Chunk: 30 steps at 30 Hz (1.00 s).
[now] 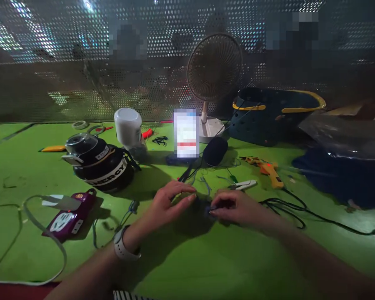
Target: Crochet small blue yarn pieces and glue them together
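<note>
My left hand point(171, 204), with a pale watch band point(125, 246) on the wrist, hovers over the green table with its fingers stretched out and apart. Across a small gap, my right hand point(234, 206) is closed in a pinch on a small dark blue piece point(208, 210); its kind is too dark and blurred to make out. Just behind the hands lie thin grey-blue cords point(206, 185) and white-handled snips point(245, 184). A dark ball of yarn point(215, 151) sits farther back, beside an upright lit phone point(186, 133).
An orange glue gun point(270, 171) and its black cable lie to the right, before a dark basket point(262, 121) with yellow trim. A white fan point(215, 68) stands behind. On the left are a black jug point(103, 166), a purple power strip point(70, 214) and a white bottle point(128, 127).
</note>
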Tool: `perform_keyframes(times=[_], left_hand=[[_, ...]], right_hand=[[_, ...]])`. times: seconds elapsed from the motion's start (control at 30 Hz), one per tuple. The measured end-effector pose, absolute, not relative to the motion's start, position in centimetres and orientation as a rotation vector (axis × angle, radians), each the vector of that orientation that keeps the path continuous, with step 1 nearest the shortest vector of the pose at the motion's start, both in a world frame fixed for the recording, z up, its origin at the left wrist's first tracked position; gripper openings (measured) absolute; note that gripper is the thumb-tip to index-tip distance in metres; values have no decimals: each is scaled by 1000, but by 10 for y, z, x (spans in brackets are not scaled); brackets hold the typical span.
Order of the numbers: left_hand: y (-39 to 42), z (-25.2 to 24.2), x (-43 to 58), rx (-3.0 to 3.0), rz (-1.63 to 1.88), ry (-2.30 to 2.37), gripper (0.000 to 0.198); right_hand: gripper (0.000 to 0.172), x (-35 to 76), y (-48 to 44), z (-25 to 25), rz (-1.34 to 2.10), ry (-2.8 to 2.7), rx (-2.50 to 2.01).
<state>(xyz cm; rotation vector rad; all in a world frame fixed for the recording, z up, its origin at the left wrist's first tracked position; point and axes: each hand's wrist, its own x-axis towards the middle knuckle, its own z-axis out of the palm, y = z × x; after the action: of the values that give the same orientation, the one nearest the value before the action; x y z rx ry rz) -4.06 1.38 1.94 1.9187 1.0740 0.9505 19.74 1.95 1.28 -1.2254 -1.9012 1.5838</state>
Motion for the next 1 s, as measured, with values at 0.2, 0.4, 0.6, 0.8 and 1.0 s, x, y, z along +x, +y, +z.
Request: perform_keyframes(times=[0.2,0.4,0.6,0.8,1.0], left_hand=[[27,25,-64,1602,1226,1473,18],[48,43,-102,1341,1614,1602,24],[39,48,-105,1792,1076,1714,21],[55,44,-105,1971,878,1669,34],[108,31,-84,2032,784,1625,48]], right_hand=[[23,203,29,13,1453,-1579,-1284],[29,204,25,9,1355,-1560,-1273],[33,196,16,19,1336,-1515,-1313],[21,198,16,14,1251,-1638,-1284],[22,199,17,10,761,-2282,-1118]])
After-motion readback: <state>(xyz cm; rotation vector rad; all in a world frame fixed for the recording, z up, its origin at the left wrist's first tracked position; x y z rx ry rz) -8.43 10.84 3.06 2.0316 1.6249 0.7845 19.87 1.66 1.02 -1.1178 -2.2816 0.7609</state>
